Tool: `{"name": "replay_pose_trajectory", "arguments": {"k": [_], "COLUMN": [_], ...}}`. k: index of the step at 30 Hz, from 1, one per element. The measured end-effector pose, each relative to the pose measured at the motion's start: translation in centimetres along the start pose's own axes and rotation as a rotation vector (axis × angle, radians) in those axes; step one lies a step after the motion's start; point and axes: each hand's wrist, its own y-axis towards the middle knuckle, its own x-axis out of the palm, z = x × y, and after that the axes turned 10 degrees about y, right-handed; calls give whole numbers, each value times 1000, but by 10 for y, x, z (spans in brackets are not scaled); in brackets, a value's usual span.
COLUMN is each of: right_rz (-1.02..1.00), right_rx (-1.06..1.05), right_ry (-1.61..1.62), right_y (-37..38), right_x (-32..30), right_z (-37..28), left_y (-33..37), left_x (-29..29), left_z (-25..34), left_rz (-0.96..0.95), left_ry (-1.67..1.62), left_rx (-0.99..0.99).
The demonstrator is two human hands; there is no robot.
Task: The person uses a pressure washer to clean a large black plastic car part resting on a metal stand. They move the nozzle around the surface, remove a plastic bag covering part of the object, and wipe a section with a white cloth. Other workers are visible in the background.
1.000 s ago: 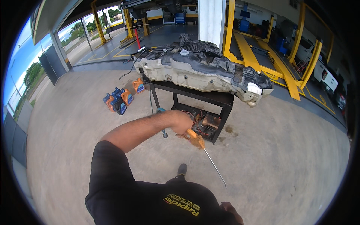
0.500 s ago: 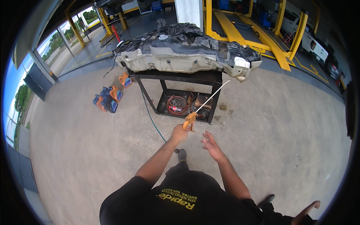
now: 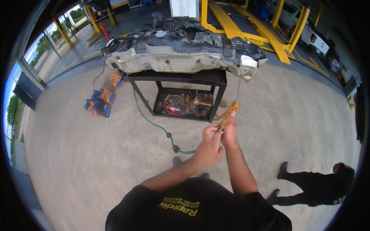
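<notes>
My right hand [image 3: 230, 133] is closed around the orange pistol-grip air blow gun with a long thin metal nozzle [image 3: 229, 114], pointing to twelve o'clock. My left hand [image 3: 208, 148], fingers pinched, touches the gun's base. The grey metal fuel tank [image 3: 181, 52] sits on a black steel cart [image 3: 179, 79] at eleven o'clock.
</notes>
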Motion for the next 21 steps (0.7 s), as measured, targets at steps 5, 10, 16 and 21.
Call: {"name": "replay_pose_trajectory", "arguments": {"k": [5,10,16,21], "right_rz": [1,-52,-38,-50], "right_rx": [-135,-42,18,34], "right_ry": [-219,-218,-142,-164], "right_y": [30,39,34,40], "right_x": [29,59,107,131], "right_z": [-29,-26,-28,-24], "left_y": [-21,-50,-40,-19], "left_x": [-25,-50,-42,-17], "left_z": [-84,-197,-243,-269], "left_rz": [-25,-283,-424,-491], "left_ry": [63,50,91,112], "left_rx": [-44,-204,-12,103]}}
